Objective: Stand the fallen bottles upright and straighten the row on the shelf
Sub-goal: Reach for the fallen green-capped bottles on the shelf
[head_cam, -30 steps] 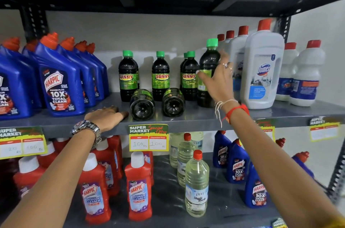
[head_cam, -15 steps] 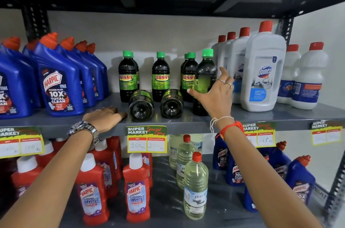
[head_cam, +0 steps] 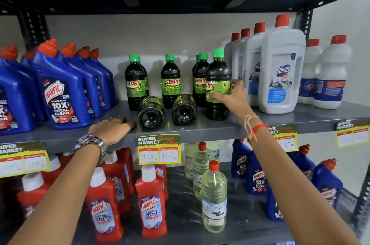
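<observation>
Your right hand (head_cam: 230, 98) is closed around the front Sunny bottle (head_cam: 218, 84), which stands upright on the shelf (head_cam: 250, 124) just beside the white Domex bottles (head_cam: 280, 72). Your left hand (head_cam: 112, 128) lies flat and empty on the shelf edge. Two fallen bottles (head_cam: 151, 113) (head_cam: 184, 109) lie on their sides, bases toward you, so I judge most work is left.

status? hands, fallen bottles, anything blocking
Right hand shut on upright Sunny bottle. Left hand flat on shelf edge, empty. Two fallen bottles lying down, bases outward. Nothing blocking them.
</observation>
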